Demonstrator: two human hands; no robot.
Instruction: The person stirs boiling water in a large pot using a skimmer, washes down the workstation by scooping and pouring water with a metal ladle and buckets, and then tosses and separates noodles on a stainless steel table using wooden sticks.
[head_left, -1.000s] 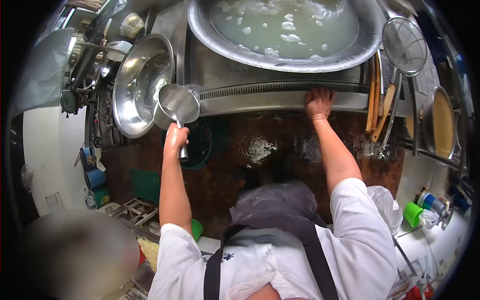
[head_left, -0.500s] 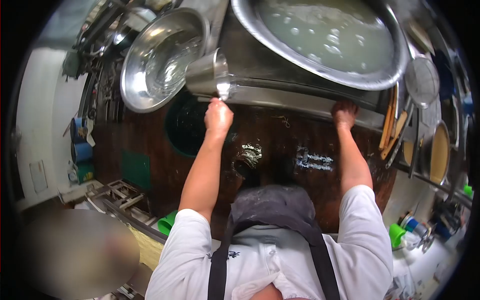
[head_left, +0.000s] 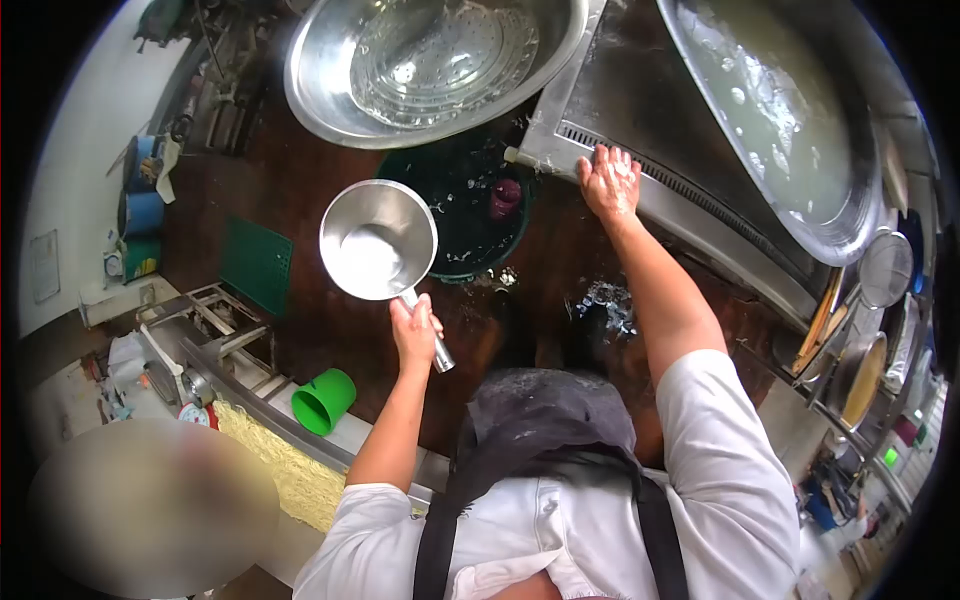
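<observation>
A metal saucepan hangs in the air at left of centre, its inside facing up and no food visible in it. My left hand is closed round its handle. With fingers spread, my right hand rests on the near edge of the metal stove top. Beyond the saucepan stands a large metal bowl with clear liquid. A big round pan of cloudy, bubbly liquid sits at the upper right. Under the saucepan, a dark green tub with a purple cup stands on the floor.
The wet brown floor lies below. At lower left are a green bucket and yellow noodles on a counter, beside a blurred round patch. Wooden-handled tools and a strainer hang at the right.
The saucepan has come away from the metal bowl, towards my body, and turned its mouth upward. My right hand has shifted left along the stove edge. The view has turned left.
</observation>
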